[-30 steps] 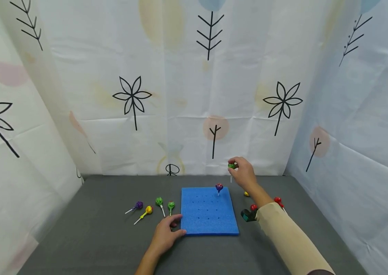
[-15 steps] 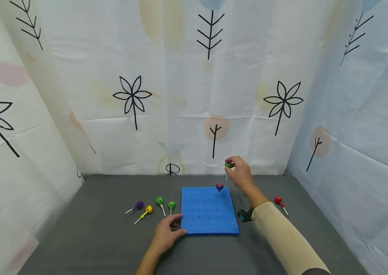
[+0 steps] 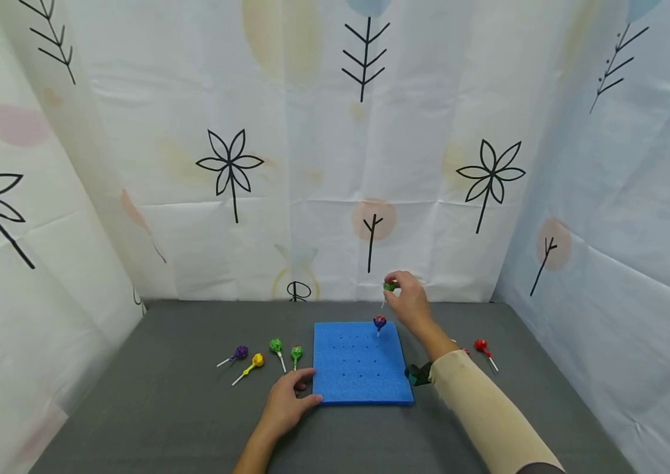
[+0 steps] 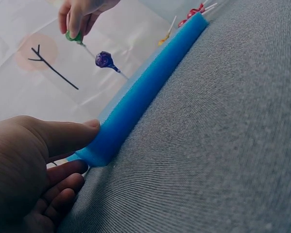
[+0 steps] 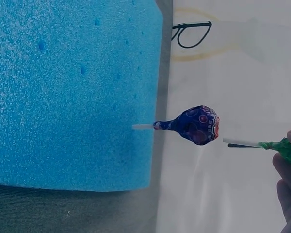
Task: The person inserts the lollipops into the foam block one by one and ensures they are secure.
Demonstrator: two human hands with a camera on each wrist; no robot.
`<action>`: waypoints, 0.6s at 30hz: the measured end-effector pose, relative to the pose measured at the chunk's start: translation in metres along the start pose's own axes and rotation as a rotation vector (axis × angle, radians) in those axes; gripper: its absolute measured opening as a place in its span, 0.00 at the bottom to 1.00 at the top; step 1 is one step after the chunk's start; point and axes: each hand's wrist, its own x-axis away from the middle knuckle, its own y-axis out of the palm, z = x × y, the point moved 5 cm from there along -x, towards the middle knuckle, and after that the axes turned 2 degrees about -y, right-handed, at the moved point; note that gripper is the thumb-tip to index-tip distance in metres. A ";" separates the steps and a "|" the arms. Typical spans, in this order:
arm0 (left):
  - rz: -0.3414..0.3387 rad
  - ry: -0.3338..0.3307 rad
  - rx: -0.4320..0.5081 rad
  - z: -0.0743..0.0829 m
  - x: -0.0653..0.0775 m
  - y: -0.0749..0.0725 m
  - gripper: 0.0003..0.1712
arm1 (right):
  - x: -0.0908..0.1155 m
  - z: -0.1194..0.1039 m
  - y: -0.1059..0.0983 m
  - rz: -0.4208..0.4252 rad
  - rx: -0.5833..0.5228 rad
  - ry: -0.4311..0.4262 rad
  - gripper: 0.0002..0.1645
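Note:
A blue foam board (image 3: 358, 385) with rows of small holes lies on the table. Into its far right part a purple-wrapped lollipop (image 3: 379, 322) is stuck by its stick, standing upright. Above and just behind that one, my right hand (image 3: 410, 303) pinches a green-wrapped lollipop (image 5: 285, 149) by its head, stick pointing down. The stick's tip is off the foam in the right wrist view. My left hand (image 3: 284, 403) holds the board's near left corner; its thumb (image 4: 70, 137) lies against the foam, and the other fingers are bent beside it.
Left of the board lie a purple lollipop (image 3: 241, 353), a yellow lollipop (image 3: 257, 360) and two green ones (image 3: 276, 345). On the right lies a red lollipop (image 3: 481, 345); others there are partly hidden by the right sleeve (image 3: 483, 408). A patterned curtain (image 3: 323, 250) hangs behind the table.
My right hand has moved left with the green lollipop, from beyond the board's right edge to above the standing purple one. The left hand stays at the corner.

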 end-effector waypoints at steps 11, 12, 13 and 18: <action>-0.009 0.001 0.020 0.002 -0.001 0.000 0.30 | 0.003 -0.004 0.006 0.033 0.025 -0.048 0.12; -0.008 0.002 0.020 0.001 -0.001 0.000 0.30 | 0.004 -0.003 0.008 0.031 0.031 -0.046 0.12; -0.007 0.002 0.020 0.001 -0.001 0.001 0.30 | 0.004 -0.003 0.009 0.027 0.033 -0.046 0.12; -0.008 -0.007 0.017 0.000 -0.002 0.001 0.29 | 0.007 -0.002 0.018 -0.002 0.040 -0.030 0.14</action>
